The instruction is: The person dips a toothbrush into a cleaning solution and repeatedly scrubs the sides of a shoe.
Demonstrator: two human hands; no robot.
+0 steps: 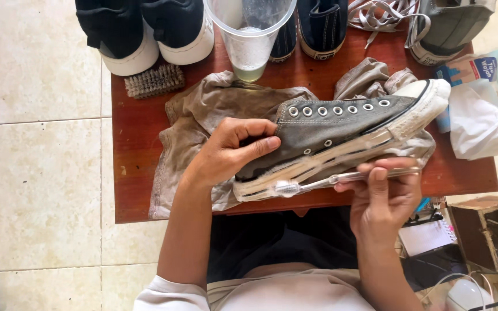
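My left hand (226,152) is clamped on the heel end of a grey shoe (341,129): the thumb lies across the outer side near the opening, and the fingers curl over the collar into the inside. My right hand (384,193) has its fingers closed around the clear handle of a toothbrush (318,181), with the bristle head pressed against the white sole edge near the heel.

The shoe is held in the air, tipped on its side, just above a stained cloth (203,115) spread on a small red-brown table (468,173). Its long axis runs from lower left to upper right; the toe cap points right and slightly away from me, the heel toward my left palm. 1 row of metal eyelets faces up, with no laces in them.

To scrub well, I judge the left grip should stay firm so the shoe cannot twist, and the brush should run in short strokes along the sole edge, parallel to that axis.

Farther out: a scrub brush (154,80), a clear cup (251,34) of cloudy liquid, 2 dark shoes with white soles (145,34), loose laces (378,14) and a crumpled white bag (479,124).
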